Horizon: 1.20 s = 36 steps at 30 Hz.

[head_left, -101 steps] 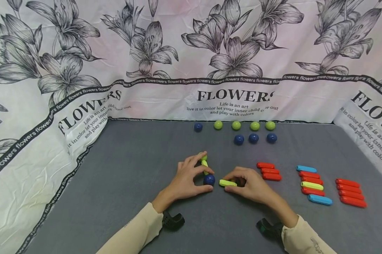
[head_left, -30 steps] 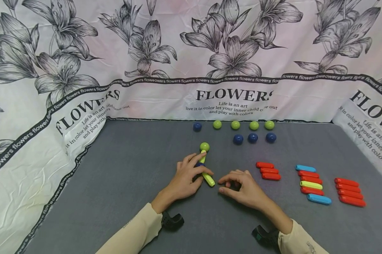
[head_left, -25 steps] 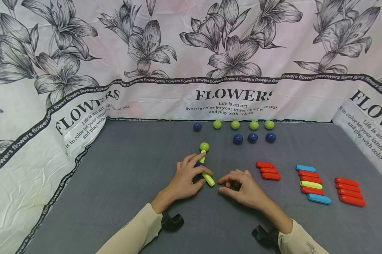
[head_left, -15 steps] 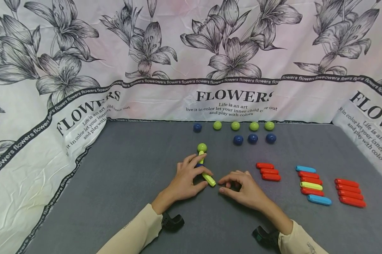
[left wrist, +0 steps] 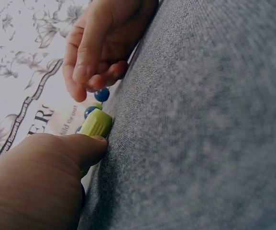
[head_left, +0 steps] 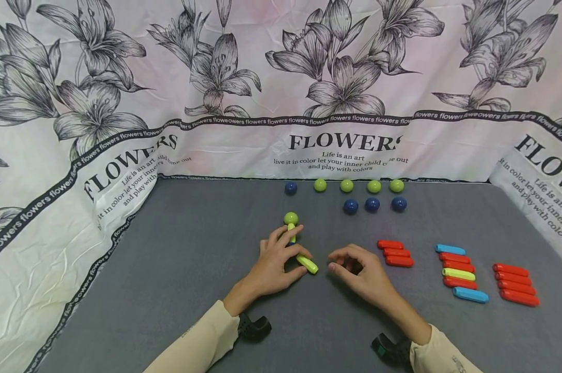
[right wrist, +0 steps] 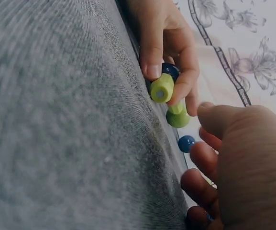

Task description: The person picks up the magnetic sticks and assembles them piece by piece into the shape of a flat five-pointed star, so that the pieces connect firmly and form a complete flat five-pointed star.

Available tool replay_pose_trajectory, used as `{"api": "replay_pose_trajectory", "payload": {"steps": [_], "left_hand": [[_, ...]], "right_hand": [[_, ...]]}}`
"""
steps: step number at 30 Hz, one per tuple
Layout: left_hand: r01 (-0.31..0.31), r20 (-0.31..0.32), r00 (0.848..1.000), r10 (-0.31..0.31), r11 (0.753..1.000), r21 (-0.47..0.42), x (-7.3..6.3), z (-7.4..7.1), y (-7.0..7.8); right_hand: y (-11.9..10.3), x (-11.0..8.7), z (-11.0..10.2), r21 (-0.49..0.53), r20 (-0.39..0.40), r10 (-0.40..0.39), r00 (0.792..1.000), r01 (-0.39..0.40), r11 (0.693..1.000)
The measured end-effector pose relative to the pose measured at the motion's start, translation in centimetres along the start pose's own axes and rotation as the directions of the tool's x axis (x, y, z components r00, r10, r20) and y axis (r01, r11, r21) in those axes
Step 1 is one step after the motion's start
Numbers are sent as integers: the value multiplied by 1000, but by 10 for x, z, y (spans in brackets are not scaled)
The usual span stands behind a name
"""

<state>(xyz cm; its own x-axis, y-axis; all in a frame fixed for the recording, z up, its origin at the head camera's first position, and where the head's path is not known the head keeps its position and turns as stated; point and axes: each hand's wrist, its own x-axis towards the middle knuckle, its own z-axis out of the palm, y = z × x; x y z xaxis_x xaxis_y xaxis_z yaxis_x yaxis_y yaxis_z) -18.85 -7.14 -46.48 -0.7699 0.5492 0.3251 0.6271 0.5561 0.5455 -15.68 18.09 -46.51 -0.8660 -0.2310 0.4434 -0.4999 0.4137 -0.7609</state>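
Observation:
My left hand [head_left: 276, 267] pinches a yellow-green magnetic rod [head_left: 307, 263] between thumb and index finger. This rod runs into a dark blue ball [right wrist: 170, 71], which my fingers mostly cover in the head view. Beyond the ball, a second yellow-green rod [head_left: 291, 233] leads to a green ball [head_left: 291, 218], the far end of the chain. A silvery disc shows in the near rod's free tip in the right wrist view. To the right, my right hand [head_left: 365, 272] hovers with loosely curled fingers, holding nothing, a small gap away from that tip.
Along the grey table's [head_left: 192, 223] back edge stand several green balls [head_left: 346, 186] and a blue ball [head_left: 291, 188], with three blue balls [head_left: 371, 205] in front. On the right lie red rods [head_left: 399, 253], a mixed-colour group with blue rods [head_left: 470, 295], and another red stack [head_left: 519, 285].
The near rod, earlier in my right hand, now joins the blue ball under my left hand. Lately the chain's green-ball end has swung left, and my right hand has drawn slightly rightward.

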Motion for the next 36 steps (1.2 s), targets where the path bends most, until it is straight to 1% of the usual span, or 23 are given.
{"api": "replay_pose_trajectory", "payload": {"steps": [2,5,8,12,16,20,22,25,30,32,36], "left_hand": [[4,2,1000,-4,1000,2,0,0,0],[8,3,1000,-8,1000,-5,0,1,-1],[15,4,1000,-15,1000,-14,0,1,-1],[27,8,1000,-27,1000,-7,-1,0,0],[35,22,999,-35,999,3,-1,0,0],[22,11,1000,-22,1000,4,-1,1,0],[23,7,1000,-23,1000,1,-2,1,0],[23,7,1000,-23,1000,5,-3,1,-1],[16,10,1000,-16,1000,12,-3,1,0],[16,10,1000,-16,1000,15,-2,0,0],[27,18,999,-27,1000,7,-1,-1,0]], "right_hand": [[-4,1,0,-9,-54,-1,999,1,1000],[-21,5,-2,-19,-138,-18,990,15,1000],[-24,8,-4,-52,-201,-23,979,13,999],[-5,10,-5,-88,-234,-10,972,-11,996],[0,13,-8,-114,-252,2,968,-31,993],[3,23,-12,-157,-281,24,960,-71,985],[5,30,-13,-181,-281,48,959,-102,978],[11,43,-12,-196,-267,108,958,-164,967],[20,65,-12,-225,-243,204,948,-260,939],[22,74,-12,-251,-221,225,949,-278,927],[26,85,-12,-318,-148,274,950,-308,897]]}}
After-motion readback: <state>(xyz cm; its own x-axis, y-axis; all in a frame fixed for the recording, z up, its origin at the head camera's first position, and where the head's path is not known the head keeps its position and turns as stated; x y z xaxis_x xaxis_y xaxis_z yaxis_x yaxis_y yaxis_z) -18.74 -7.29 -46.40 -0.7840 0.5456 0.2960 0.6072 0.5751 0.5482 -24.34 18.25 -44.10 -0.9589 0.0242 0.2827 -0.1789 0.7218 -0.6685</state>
